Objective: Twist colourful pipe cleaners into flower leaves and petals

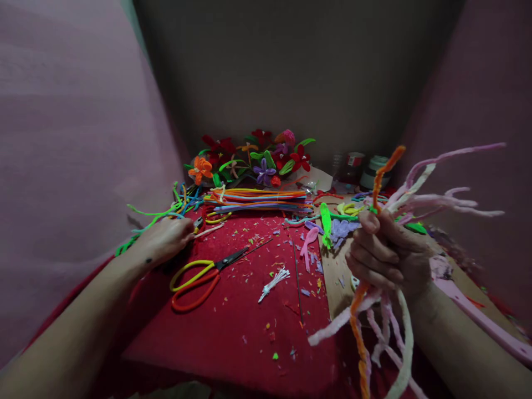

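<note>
My right hand (380, 255) is closed in a fist around a bundle of fuzzy pipe cleaners (436, 202), mostly pale pink and white, with one orange. Their ends fan out above the fist and dangle below it. At the left side of the table my left hand (166, 241) has its fingers curled down on a pair of pliers (198, 223); the metal head shows beyond the fingers, while the grip is mostly hidden. Scissors (195, 282) with one yellow and one red handle lie spread between the hands. Nearby rests a small bunch of white stamens (274, 284).
A red cloth (249, 343) strewn with fuzzy scraps covers the table. Behind lie a stack of coloured pipe cleaners (257, 200) and fuzzy flowers (264, 172). Jars (375, 172) stand at the back right. A wooden board (336, 277) and a pink strip-like tool (477, 310) are at right.
</note>
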A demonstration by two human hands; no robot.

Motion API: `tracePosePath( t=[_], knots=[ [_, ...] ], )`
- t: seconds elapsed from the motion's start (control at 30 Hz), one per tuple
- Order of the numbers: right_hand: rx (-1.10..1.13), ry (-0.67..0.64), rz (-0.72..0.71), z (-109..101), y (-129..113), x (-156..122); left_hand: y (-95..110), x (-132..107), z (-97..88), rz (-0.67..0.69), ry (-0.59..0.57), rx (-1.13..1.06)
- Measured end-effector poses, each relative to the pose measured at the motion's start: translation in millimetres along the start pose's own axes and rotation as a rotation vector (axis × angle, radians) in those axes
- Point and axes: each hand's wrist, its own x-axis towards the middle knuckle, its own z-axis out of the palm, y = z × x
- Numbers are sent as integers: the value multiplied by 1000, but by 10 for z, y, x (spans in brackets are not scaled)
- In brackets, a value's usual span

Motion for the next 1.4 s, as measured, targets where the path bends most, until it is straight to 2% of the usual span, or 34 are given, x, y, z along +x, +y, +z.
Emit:
tracePosePath(
  t=[0.13, 0.23, 0.3, 0.37, 0.5, 0.63, 0.77, 0.87, 0.93, 1.03, 1.13, 1.23, 1.3, 1.4],
  knots=[
    [-15, -20, -28, 12, -32, -15, 738, 171, 69, 207, -44, -35],
    [10, -37, -75, -3, -85, -40, 1279, 398, 229, 312, -4, -52],
    [43, -85, -125, -24, -129, -58, 1527, 557, 377, 340, -32, -65],
    [76, -177, -163, -48, -174, -71, 1679, 687, 525, 343, -64, -75],
    [94, -242, -164, -77, -241, -75, 1780, 774, 682, 365, -52, -92],
    [60, -258, -134, -59, -272, -71, 1783, 664, 608, 420, -39, -118],
    [48, -246, -134, -28, -257, -75, 1796, 507, 517, 433, -125, -220],
    [32, -238, -129, -20, -232, -76, 1816, 417, 546, 426, -179, -340],
    [22, -225, -128, -22, -229, -80, 1822, 384, 582, 464, -157, -346],
    [51, -225, -154, -25, -262, -90, 1797, 391, 593, 488, -24, -266],
    [116, -278, -196, -24, -316, -101, 1745, 465, 519, 378, 180, -226],
    [164, -337, -226, -19, -348, -106, 1752, 581, 385, 298, 327, -254],
    [179, -353, -238, -14, -351, -104, 1840, 674, 274, 319, 399, -285],
    [174, -348, -236, -10, -345, -97, 2107, 853, 74, 450, 533, -321]
  ],
)
